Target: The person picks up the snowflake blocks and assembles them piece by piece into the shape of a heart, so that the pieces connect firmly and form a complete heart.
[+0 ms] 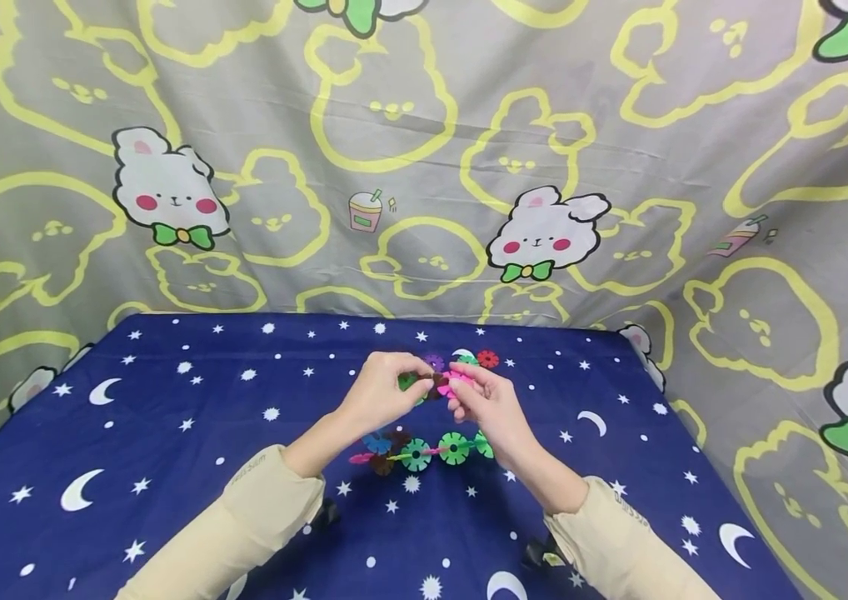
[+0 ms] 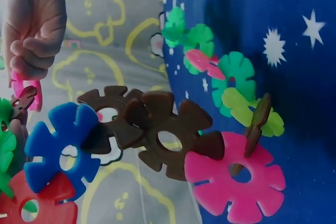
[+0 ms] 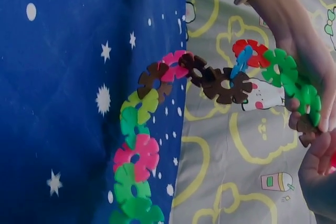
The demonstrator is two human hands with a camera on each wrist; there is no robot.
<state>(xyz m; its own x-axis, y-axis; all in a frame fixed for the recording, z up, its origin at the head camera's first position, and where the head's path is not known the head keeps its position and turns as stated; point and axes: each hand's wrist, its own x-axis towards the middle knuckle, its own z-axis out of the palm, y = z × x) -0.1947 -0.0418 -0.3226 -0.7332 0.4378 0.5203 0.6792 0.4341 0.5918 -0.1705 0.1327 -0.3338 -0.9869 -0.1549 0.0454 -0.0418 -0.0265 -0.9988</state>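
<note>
My left hand (image 1: 386, 387) pinches a brown slotted disc (image 3: 306, 129) at one end of a chain of flower-shaped plastic discs. In my right hand (image 1: 493, 408) is a pink slotted disc (image 1: 457, 383), gripped by thumb and fingers, its edge right at the brown one. From the left hand the chain runs through green discs (image 3: 281, 72), a red disc (image 3: 251, 53), a blue disc (image 2: 62, 148) and more brown discs (image 2: 169, 140). It continues with a larger-looking pink disc (image 2: 236, 179), a yellow-green disc (image 3: 139, 104) and further green and pink ones, drooping down to the table.
Beyond the hands, loose discs lie on the table: a purple disc (image 1: 434, 362), a green disc (image 1: 467, 358) and a red disc (image 1: 487, 358). A dark blue star-and-moon cloth (image 1: 169, 467) covers the table. Behind it hangs a grey patterned curtain (image 1: 424, 192).
</note>
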